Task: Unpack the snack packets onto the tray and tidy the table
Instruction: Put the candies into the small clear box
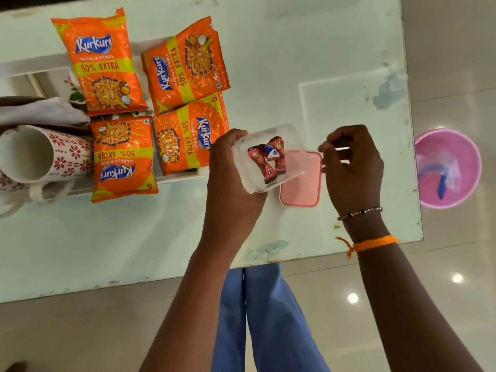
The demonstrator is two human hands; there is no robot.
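Four orange Kurkure snack packets lie on a white tray [175,179] at the left: upper left [100,63], upper right [185,65], lower left [122,159] and lower right [188,135]. My left hand [230,178] holds a clear plastic box [243,154], tilted just above the table, with small red sachets [268,161] inside. A pink lid [300,183] lies partly under the box. My right hand [351,167] is curled at the lid's right edge, its fingertips pinching that corner.
A white mug with a red flower pattern [40,154] lies on its side at the tray's left end, with a folded cloth [40,111] behind it. On the floor beyond the table's right edge [414,162] stands a pink basin [448,169] holding crumpled plastic wrap.
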